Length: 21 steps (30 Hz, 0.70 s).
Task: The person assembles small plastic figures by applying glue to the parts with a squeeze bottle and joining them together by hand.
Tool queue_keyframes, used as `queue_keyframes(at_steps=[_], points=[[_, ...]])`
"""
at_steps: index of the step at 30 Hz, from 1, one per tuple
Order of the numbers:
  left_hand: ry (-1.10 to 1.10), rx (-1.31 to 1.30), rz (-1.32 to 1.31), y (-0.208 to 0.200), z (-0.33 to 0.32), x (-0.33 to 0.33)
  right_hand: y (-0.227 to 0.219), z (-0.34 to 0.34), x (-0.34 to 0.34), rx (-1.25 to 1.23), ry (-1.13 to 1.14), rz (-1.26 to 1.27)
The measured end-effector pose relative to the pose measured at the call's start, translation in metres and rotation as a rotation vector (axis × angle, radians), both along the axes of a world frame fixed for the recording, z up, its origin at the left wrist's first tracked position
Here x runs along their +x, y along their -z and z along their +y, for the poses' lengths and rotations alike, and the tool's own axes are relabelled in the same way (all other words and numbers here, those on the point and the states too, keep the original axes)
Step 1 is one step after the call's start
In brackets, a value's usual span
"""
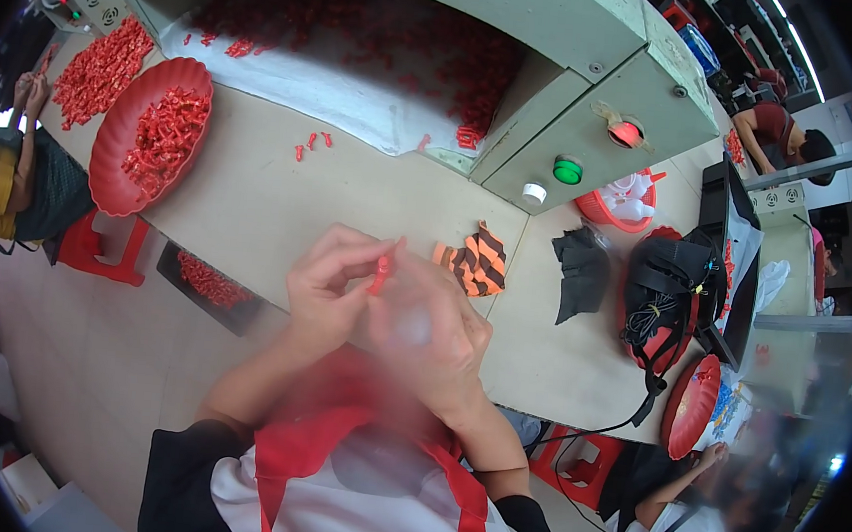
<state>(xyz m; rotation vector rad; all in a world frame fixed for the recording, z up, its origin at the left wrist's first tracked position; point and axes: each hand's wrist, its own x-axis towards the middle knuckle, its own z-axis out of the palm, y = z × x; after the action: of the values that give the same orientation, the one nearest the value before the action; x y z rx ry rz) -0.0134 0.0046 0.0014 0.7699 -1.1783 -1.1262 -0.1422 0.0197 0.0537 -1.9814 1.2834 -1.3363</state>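
Note:
Above the near side of the table, my two hands meet in front of my chest. My left hand (323,283) pinches a small red plastic piece (380,276), bulb-shaped at its top, between thumb and fingertips. Close against it, my right hand (446,333) is curled with its fingers closed. A hazy pale patch blurs the right palm, so what it holds, if anything, cannot be made out. Just beyond the right hand lies an orange and dark striped cloth (479,262). A few loose red pieces (313,143) lie farther off on the table (252,192).
A pale green machine (598,119) spans the back, red pieces scattered on its white sheet. At left are a red scalloped bowl (104,156) of pieces and a pile (101,70). Black cloth (579,273), a black strapped bag (660,284) and a red basket (605,217) stand right. Other people sit both sides.

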Motion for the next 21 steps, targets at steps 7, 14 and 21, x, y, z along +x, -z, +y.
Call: queue_keyframes(at_steps=[7, 14, 21], points=[[-0.029, 0.001, 0.03, -0.005, -0.0004, -0.0006, 0.0035, 0.0001, 0.0038, -0.049, 0.012, 0.014], [-0.043, 0.004, 0.004, -0.0042, -0.001, -0.0005, 0.0059, -0.0018, 0.0048, -0.063, 0.0, -0.025], [-0.061, -0.021, -0.042, -0.0048, -0.001, -0.0005, 0.0055, -0.0034, 0.0053, -0.077, 0.007, -0.035]])
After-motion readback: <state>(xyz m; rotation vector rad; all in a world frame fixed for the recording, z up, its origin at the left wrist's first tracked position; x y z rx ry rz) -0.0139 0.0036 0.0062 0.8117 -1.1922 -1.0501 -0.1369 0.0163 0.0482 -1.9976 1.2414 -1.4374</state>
